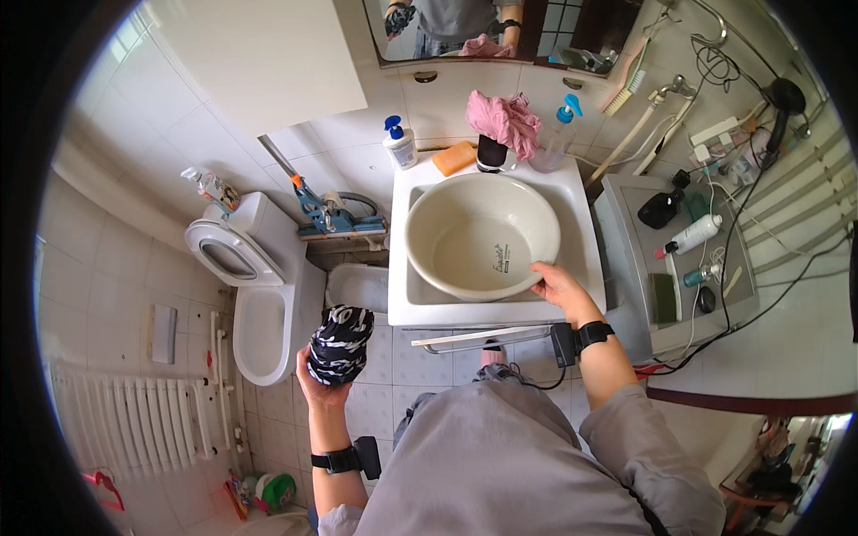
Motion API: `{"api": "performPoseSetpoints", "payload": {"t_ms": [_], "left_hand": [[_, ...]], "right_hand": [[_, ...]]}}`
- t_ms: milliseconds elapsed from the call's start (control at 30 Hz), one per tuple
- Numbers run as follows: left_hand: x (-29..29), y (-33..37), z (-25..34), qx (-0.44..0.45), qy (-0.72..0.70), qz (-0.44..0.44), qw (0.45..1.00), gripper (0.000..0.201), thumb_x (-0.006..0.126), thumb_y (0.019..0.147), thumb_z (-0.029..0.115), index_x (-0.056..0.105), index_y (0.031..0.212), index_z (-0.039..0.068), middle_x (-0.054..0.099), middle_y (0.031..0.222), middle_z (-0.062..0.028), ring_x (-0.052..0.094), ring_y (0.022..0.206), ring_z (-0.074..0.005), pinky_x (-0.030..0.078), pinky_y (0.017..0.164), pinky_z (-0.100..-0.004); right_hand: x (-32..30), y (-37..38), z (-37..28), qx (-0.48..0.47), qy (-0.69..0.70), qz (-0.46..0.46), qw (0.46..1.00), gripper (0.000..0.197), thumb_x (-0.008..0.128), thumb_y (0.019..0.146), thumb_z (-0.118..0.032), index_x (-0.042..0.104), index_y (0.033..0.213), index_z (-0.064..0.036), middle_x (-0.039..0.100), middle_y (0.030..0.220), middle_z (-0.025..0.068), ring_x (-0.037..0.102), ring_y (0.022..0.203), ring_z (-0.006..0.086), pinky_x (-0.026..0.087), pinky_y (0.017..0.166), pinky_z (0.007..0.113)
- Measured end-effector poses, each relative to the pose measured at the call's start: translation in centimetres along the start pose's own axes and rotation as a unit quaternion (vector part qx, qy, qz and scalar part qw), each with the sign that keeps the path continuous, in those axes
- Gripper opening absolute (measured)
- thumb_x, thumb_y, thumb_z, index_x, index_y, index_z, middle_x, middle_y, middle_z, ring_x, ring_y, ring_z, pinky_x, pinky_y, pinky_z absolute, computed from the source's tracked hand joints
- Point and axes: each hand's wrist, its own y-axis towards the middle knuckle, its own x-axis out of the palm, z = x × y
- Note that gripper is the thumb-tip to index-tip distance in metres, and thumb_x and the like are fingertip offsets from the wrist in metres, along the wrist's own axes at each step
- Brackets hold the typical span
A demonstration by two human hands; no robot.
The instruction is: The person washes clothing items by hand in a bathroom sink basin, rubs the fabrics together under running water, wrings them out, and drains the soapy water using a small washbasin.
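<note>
My left hand is closed around a bundled black cloth with a white pattern, held up to the left of the sink. A large cream washbasin rests in the white square sink, with nothing visible inside it but a dark print on its bottom. At the basin's near right rim, my right hand grips the edge, thumb over the rim and fingers partly hidden below it. Both wrists wear black straps with small boxes.
Behind the basin stand a white pump bottle, an orange sponge, a pink cloth and a blue-topped bottle. A toilet and blue mop are left; a cluttered grey washing machine top with cables is right.
</note>
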Motion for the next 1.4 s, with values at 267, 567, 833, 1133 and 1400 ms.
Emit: {"api": "performPoseSetpoints", "payload": {"t_ms": [267, 567, 833, 1133, 1400], "left_hand": [[3.7, 0.5, -4.1, 0.000, -0.007, 0.059, 0.998, 0.049, 0.057, 0.072, 0.044, 0.057, 0.106, 0.009, 0.061, 0.101, -0.0095, 0.060, 0.090, -0.0288, 0.050, 0.076, -0.0428], [6.0, -0.6, -4.2, 0.022, -0.020, 0.114, 0.993, 0.038, 0.051, 0.074, 0.037, 0.058, 0.100, 0.010, 0.062, 0.096, -0.0065, 0.060, 0.087, -0.0259, 0.049, 0.076, -0.0421], [4.9, -3.3, -4.1, 0.067, -0.055, 0.104, 0.991, 0.038, 0.052, 0.075, 0.037, 0.059, 0.100, 0.009, 0.062, 0.097, -0.0071, 0.060, 0.089, -0.0262, 0.049, 0.078, -0.0419], [3.4, -5.8, -4.7, 0.096, -0.089, 0.158, 0.979, 0.038, 0.053, 0.075, 0.036, 0.058, 0.100, 0.008, 0.062, 0.097, -0.0086, 0.060, 0.089, -0.0264, 0.050, 0.079, -0.0413], [1.8, -3.4, -4.0, 0.052, -0.085, 0.120, 0.988, 0.047, 0.057, 0.072, 0.044, 0.058, 0.104, 0.010, 0.062, 0.099, -0.0096, 0.060, 0.090, -0.0272, 0.051, 0.075, -0.0411]], "right_hand": [[-3.0, 4.1, -0.3, 0.052, -0.105, 0.016, 0.993, 0.026, 0.058, 0.082, -0.023, 0.053, 0.105, -0.0109, 0.057, 0.096, 0.0017, 0.053, 0.081, 0.0138, 0.045, 0.065, 0.028], [-0.3, 6.9, -7.7, -0.334, -0.338, 0.143, 0.868, 0.046, 0.059, 0.079, -0.026, 0.049, 0.114, 0.0019, 0.056, 0.105, 0.0208, 0.057, 0.095, 0.0297, 0.045, 0.082, 0.033], [5.4, 13.3, -12.9, -0.040, 0.152, -0.137, 0.978, 0.017, 0.062, 0.081, -0.019, 0.057, 0.084, -0.0025, 0.054, 0.068, 0.0030, 0.050, 0.058, 0.0115, 0.044, 0.053, 0.023], [4.1, 13.5, -15.8, -0.108, 0.284, -0.155, 0.940, 0.018, 0.045, 0.087, -0.011, 0.050, 0.103, -0.0050, 0.057, 0.093, 0.0046, 0.053, 0.075, 0.0144, 0.044, 0.065, 0.025], [-5.3, 8.0, -4.1, -0.112, -0.448, 0.189, 0.866, 0.077, 0.068, 0.068, -0.035, 0.035, 0.126, 0.0016, 0.049, 0.117, 0.0234, 0.050, 0.107, 0.0346, 0.043, 0.088, 0.039]]}}
